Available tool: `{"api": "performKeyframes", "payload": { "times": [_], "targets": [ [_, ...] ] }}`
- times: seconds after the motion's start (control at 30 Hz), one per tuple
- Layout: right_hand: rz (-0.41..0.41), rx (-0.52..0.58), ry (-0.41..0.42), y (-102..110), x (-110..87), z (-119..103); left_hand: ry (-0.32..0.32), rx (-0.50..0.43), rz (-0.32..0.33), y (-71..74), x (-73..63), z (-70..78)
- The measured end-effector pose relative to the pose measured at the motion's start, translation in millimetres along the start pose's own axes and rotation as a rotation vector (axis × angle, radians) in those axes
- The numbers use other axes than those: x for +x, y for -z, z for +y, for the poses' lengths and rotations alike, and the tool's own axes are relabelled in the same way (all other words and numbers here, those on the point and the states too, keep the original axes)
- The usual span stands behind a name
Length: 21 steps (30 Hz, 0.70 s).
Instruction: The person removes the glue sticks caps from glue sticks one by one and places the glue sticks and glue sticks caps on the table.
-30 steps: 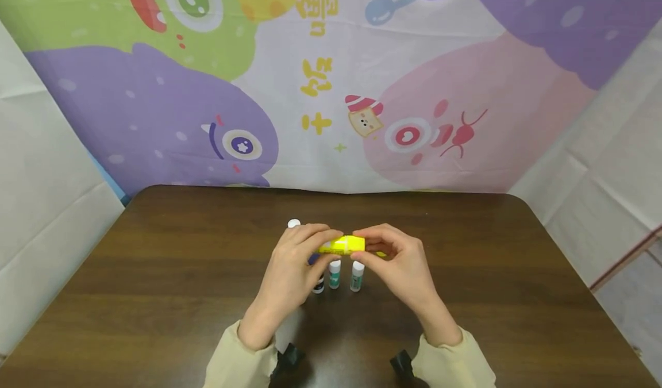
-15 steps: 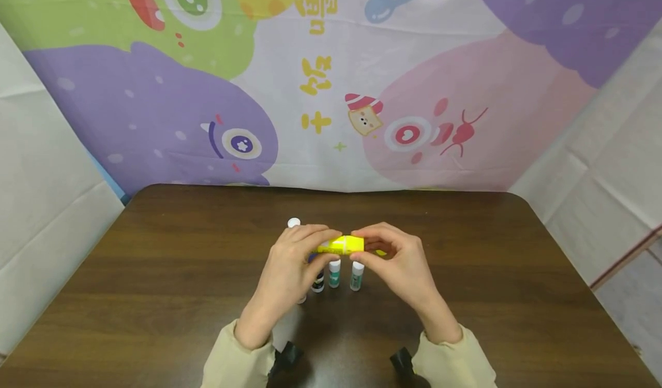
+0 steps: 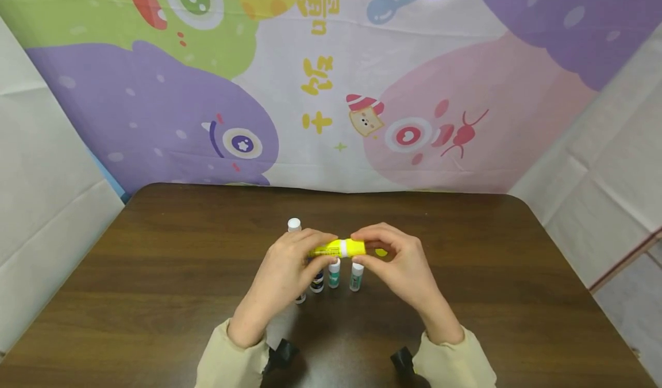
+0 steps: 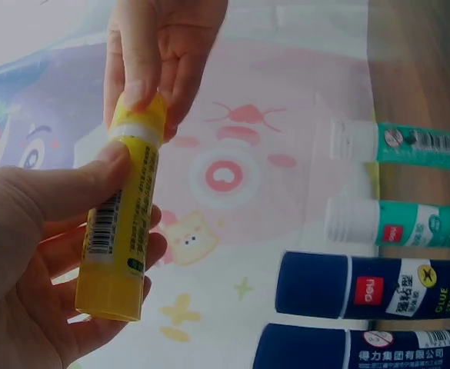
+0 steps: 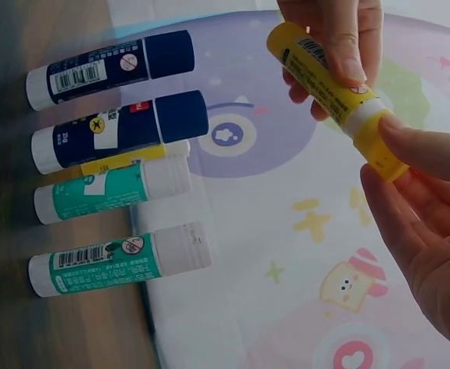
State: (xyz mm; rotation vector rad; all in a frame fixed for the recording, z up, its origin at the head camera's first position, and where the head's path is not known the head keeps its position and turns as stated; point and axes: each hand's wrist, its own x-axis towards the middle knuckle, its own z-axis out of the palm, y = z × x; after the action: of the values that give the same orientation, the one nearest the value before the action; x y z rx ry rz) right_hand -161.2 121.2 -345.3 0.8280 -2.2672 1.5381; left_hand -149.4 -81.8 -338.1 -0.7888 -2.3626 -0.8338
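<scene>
Gripping a yellow glue stick (image 3: 328,250) by its barrel in the left hand (image 3: 284,268), pinching its yellow cap (image 3: 355,247) between thumb and fingers of the right hand (image 3: 405,262), holding it sideways above the brown table (image 3: 517,296), near upright green glue sticks (image 5: 105,263) and navy glue sticks (image 5: 121,132)

Dark brown wood-look table (image 3: 170,296), rounded far corners. On it, all upright: 2 navy glue sticks (image 5: 109,131) w/ white bases & 2 green glue sticks (image 5: 109,261) w/ white caps, side by side in a row, navy L of green, small gaps btwn. Farther back on L, a white-topped stick (image 3: 294,225), body mostly hidden. Farther R, a yellow thing (image 3: 381,252), partly hidden, ID unclear.
</scene>
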Motion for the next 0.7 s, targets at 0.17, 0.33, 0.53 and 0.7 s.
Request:
{"api": "performKeyframes", "payload": {
  "times": [0.17,0.33,0.53,0.7],
  "targets": [
    [0.003,-0.037,0.001,2.4,0.4,0.6,0.018,0.015,-0.027,0.8,0.5,-1.3],
    [0.042,-0.052,-0.001,6.5,1.2,2.8,0.055,0.027,-0.005,4.1,0.3,-3.9],
    [0.059,-0.053,-0.017,10.3,2.3,3.7,0.105,-0.010,0.018,6.2,1.0,-7.0],
    [0.103,-0.080,-0.022,15.1,2.9,6.5,0.161,-0.026,0.064,6.2,-0.1,-14.1]
  ]
}}
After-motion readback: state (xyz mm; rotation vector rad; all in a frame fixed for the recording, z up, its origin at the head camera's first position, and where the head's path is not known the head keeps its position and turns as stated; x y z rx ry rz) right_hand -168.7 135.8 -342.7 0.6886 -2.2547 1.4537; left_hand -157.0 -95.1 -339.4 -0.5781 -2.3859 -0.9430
